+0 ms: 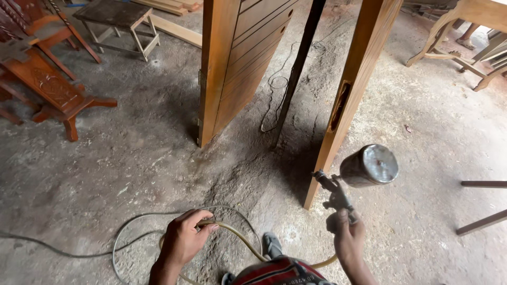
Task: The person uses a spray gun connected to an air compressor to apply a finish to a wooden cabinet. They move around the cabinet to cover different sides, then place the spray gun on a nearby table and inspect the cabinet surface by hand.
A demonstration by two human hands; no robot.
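Your right hand (348, 235) grips the spray gun (359, 177) just beside the door (354, 89); your left hand (185, 237) holds the hose (237, 237) closed.

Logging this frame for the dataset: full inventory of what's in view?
spray gun: 1, dark metal with a silver cup, held at right
hose: 1, yellowish, loops on the floor, runs under the left hand
door panels: 2, orange-brown wood, standing upright at centre
carved chair parts: several, reddish wood, upper left
stool: 1, pale wood, top left
thin cable: 1, dark, on the floor behind the doors
left hand: 1, gripping the hose
right hand: 1, gripping the spray gun
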